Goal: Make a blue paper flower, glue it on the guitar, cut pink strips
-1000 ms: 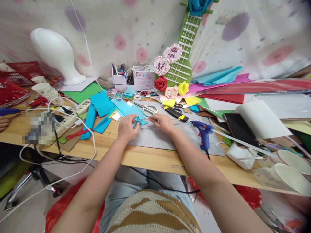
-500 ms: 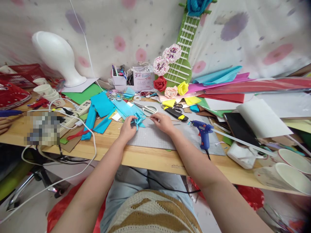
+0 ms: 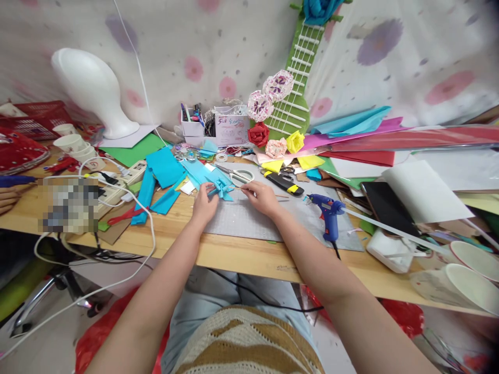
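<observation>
My left hand (image 3: 204,203) is closed on a small folded piece of light blue paper (image 3: 221,187), holding it just above the grey cutting mat (image 3: 249,221). My right hand (image 3: 262,197) pinches a thin wooden stick (image 3: 238,189) whose left end reaches into the blue paper. Both hands are at the far edge of the mat, a little apart. White-handled scissors (image 3: 237,176) lie just behind them.
A blue glue gun (image 3: 328,212) stands right of my right hand, with a black and yellow knife (image 3: 281,182) behind. Blue paper strips (image 3: 159,176), a power strip (image 3: 117,184) and white cables lie left. Another person's hand (image 3: 8,197) rests at the left edge. Paper sheets, a phone (image 3: 384,205) and cups (image 3: 468,270) crowd the right.
My left hand has turned the blue paper piece slightly and shifted it a little away from me. The right hand stays on the stick, nearly still.
</observation>
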